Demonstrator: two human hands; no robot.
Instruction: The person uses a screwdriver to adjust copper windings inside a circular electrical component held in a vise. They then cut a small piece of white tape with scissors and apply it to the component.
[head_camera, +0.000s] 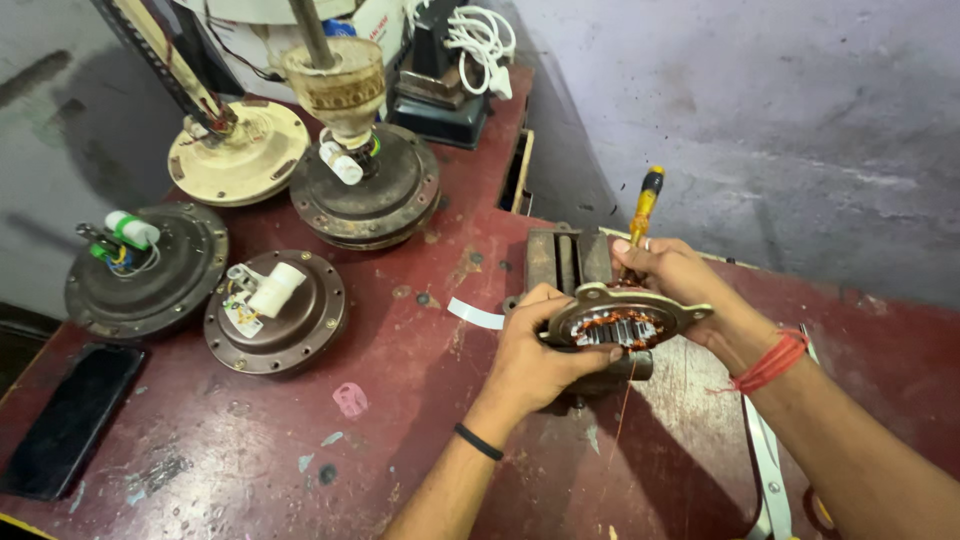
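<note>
At lower centre, the left hand (540, 345) grips the rim of a motor stator (622, 322) with copper windings, resting on a bench vise (570, 258). The right hand (680, 275) closes around its far edge and a yellow-handled screwdriver (645, 205). Fan motor housings (275, 310) sit at upper left.

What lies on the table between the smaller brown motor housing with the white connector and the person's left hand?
In the head view, a small white paper strip lies on the red table between the brown motor housing and the left hand; otherwise bare, stained surface.
</note>
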